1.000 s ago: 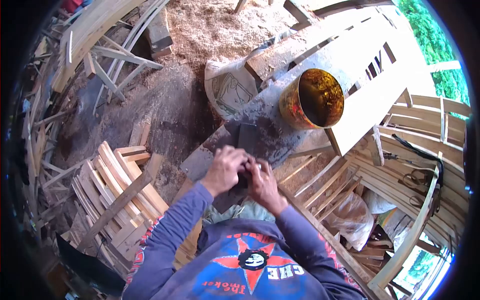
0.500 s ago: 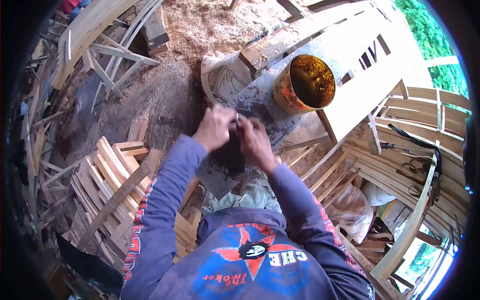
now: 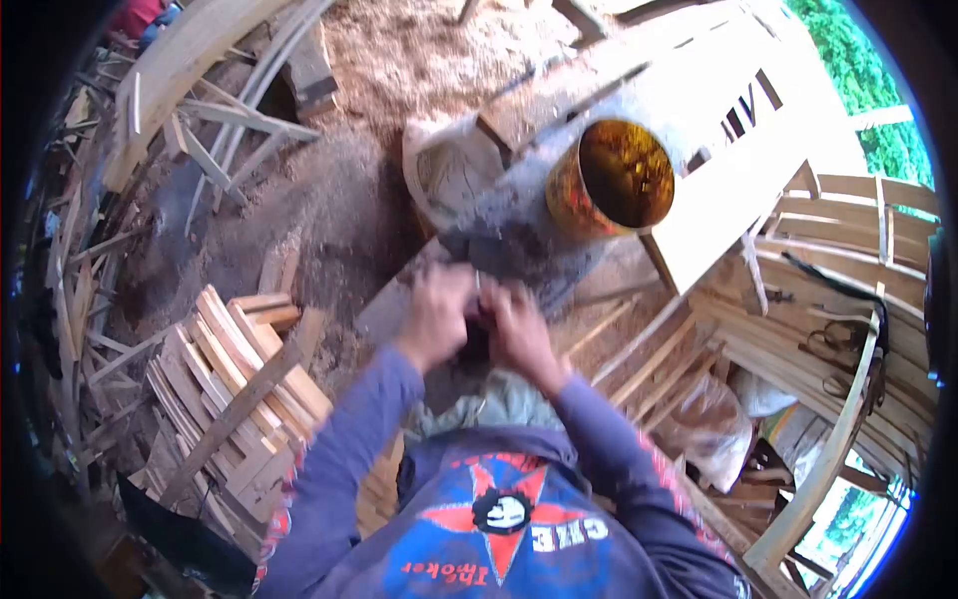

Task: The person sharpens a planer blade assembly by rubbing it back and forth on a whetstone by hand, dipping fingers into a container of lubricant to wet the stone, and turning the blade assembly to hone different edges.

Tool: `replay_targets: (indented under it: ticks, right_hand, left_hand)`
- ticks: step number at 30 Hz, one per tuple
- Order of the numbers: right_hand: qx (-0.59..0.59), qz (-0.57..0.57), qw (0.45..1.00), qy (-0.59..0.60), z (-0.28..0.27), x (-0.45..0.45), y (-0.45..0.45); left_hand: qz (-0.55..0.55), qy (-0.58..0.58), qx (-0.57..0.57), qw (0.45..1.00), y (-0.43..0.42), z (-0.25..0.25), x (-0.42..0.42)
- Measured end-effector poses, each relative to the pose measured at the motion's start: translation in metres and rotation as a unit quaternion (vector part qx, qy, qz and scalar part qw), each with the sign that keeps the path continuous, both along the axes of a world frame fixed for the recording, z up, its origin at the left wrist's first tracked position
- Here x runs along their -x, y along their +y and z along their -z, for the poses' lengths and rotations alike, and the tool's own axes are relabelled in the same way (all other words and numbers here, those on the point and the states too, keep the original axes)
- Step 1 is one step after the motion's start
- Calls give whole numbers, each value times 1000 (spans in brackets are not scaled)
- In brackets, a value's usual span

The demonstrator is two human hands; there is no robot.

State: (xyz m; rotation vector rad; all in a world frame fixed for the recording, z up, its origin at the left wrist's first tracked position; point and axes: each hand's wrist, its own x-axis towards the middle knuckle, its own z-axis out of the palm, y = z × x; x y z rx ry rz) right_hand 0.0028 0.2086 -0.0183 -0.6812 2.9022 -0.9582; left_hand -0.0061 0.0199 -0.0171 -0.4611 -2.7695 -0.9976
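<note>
My left hand [image 3: 439,314] and my right hand [image 3: 521,337] are close together over the near end of a dark, wet-looking board [image 3: 399,292]. Both have their fingers curled inward. A small light edge shows between the fingertips, but motion blur and the fingers hide what it belongs to. Just past my hands, a dark flat patch [image 3: 477,247] marks the board. A yellow, patterned bucket [image 3: 571,200], open at the top, stands on the board beyond my right hand. A pale printed sack [image 3: 449,170] lies beside the board on the far left side.
Stacked wood strips [image 3: 235,369] lie at the left, with a wooden frame [image 3: 215,125] farther back. Sawdust [image 3: 399,50] covers the ground ahead. Slatted boards [image 3: 838,230] and plastic bags [image 3: 711,424] are at the right. Part of a person in red [image 3: 130,18] shows at top left.
Both hands have moved together toward my body, uncovering more of the board beyond them. The bucket still stands in its place, and the whole view has shifted slightly.
</note>
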Motion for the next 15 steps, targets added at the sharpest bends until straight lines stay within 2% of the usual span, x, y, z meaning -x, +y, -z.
replay_targets:
  ticks: [1,2,4,6,7,8,10,11,12,15]
  right_hand:
    - [39,-45,998,9,-4,32,-9]
    - [47,-60,996,50,12,56,-13]
    - [23,-66,995,67,7,46,-6]
    - [17,-16,1000,-12,3,-18,9]
    - [70,-54,996,25,10,-39,18]
    - [48,-51,997,9,5,-40,15]
    - [29,-2,1000,-7,1,4,0]
    - [49,-31,998,0,0,37,-10]
    - [36,-28,999,24,-6,56,-16]
    - [27,-11,1000,3,1,6,-3]
  left_hand:
    - [-12,-88,21,996,-6,-11,28]
    - [-4,-67,-19,998,-12,-11,53]
    - [33,-74,-12,997,-16,-12,52]
    - [69,-62,-4,996,-2,-16,-6]
    - [37,-94,-27,995,6,0,-36]
    - [26,-110,-50,992,7,1,-41]
    - [35,-32,24,999,-1,-16,11]
    - [25,-116,29,992,-8,-23,45]
    - [26,-69,4,997,-15,-11,67]
    - [66,-90,11,994,-11,-21,28]
